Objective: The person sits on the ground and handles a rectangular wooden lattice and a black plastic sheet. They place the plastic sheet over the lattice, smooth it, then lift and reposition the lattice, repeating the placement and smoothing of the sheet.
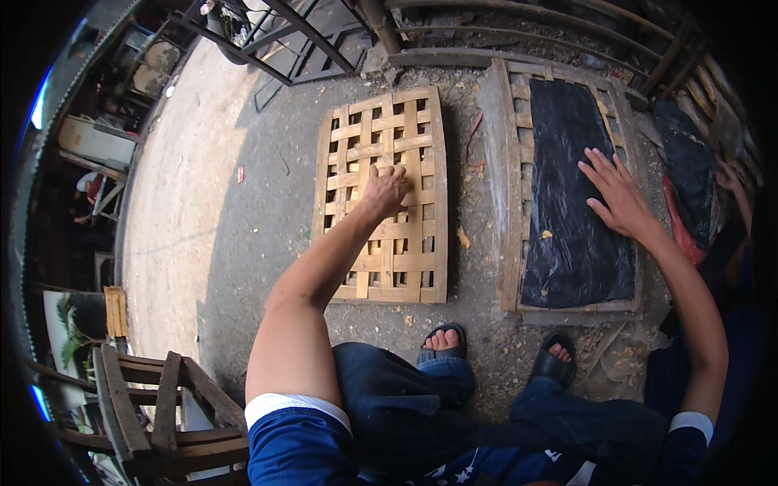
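Note:
My left hand (386, 191) is closed, its fingers curled onto the slats near the middle of a woven wooden lattice panel (421, 267). The panel has a pale frame with crossed flat strips and dark square gaps between them. To its right lies a second framed lattice panel (510, 275), partly covered by a wrinkled black plastic sheet (567, 259). Over the sheet's right edge my right hand (617, 197) is open, fingers spread, holding nothing. I cannot tell whether its palm presses on the sheet.
My sandalled feet (446, 340) stand just before the panels. Another person's hand (728, 176) is at far right, beside a dark sheet and a red piece (679, 223). A wooden rack (166, 405) stands lower left. Black metal frames (275, 49) and a wooden rail (454, 57) lie beyond.

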The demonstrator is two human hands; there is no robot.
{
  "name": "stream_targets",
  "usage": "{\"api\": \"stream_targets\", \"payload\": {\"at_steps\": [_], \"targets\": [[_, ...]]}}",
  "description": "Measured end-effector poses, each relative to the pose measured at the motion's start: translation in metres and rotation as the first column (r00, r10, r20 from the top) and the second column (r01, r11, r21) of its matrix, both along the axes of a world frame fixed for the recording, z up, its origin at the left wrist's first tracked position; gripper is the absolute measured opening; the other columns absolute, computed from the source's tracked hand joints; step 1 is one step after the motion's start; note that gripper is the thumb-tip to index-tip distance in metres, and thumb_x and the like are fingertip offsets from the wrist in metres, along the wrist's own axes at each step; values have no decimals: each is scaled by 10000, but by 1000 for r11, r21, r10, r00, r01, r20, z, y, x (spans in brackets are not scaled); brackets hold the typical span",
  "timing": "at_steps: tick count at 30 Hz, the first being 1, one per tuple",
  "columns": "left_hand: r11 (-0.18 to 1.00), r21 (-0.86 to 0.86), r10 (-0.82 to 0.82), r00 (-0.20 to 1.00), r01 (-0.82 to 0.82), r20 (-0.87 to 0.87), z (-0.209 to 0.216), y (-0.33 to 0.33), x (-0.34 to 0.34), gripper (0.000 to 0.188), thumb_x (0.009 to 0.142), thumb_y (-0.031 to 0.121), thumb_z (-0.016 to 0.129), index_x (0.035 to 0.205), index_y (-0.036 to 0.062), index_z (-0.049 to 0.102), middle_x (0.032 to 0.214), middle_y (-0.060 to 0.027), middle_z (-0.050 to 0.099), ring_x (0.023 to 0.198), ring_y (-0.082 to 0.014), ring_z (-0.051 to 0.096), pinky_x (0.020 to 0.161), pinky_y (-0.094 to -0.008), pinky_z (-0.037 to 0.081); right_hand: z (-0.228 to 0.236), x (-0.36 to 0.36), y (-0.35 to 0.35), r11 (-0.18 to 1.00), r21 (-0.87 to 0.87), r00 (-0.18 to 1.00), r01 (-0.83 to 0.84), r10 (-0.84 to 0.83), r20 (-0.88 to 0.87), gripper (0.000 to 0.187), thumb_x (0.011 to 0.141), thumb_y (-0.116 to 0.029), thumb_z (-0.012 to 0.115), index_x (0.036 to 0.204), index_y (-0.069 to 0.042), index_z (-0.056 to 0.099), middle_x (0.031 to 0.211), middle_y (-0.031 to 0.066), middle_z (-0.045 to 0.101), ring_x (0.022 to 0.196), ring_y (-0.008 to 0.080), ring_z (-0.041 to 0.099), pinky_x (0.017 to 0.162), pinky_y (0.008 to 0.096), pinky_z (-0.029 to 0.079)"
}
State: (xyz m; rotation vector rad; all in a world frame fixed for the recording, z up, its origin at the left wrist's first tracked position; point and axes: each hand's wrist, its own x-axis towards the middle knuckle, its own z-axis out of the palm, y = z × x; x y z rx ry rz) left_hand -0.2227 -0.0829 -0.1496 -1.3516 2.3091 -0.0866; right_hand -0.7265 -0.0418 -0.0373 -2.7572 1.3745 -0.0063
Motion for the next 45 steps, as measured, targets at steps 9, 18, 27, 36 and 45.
{"api": "stream_targets", "payload": {"at_steps": [9,18,27,36,45], "targets": [[912,-212,82,660,-353,-747,123,-95,45,294,951,198,610,1138,-29,597,1039,-270,683,1019,-438,658,878,-471,519,7,3,-7,998,-65,999,-8,11,42,677,937,-195,634,1551,-73,376,1660,163,284,1546,340,245,1272,527,170],[926,-28,-149,-298,-375,-943,238,-107,109,377,1033,338,640,1239,23,663,1117,-93,721,1005,-148,667,863,-320,550,25,13,-14,992,-125,987,22,-2,158,648,941,-173,623,1544,-94,399,1652,156,313,1531,347,283,1265,527,187],[960,235,83,-644,-154,-760,209,-95,101,343,1032,344,640,1195,45,682,1118,-96,719,1002,-159,690,862,-346,586,37,40,-14,992,-129,975,-12,40,217,633,945,-165,621,1537,-91,409,1650,156,320,1517,354,313,1257,528,209],[911,390,254,-560,-135,-789,190,-102,99,397,1020,402,626,1223,61,637,1199,-97,668,1063,-220,672,894,-400,611,40,44,-5,996,-89,967,5,18,254,594,930,-158,649,1489,-78,467,1616,166,382,1501,347,349,1257,516,219],[931,343,214,-570,-128,-793,192,-131,108,437,1010,446,631,1236,72,645,1208,-82,665,1071,-218,665,931,-380,585,76,121,2,981,162,775,-110,-18,631,613,958,-342,675,1461,-45,491,1446,275,543,1376,419,504,1160,498,392]]}}
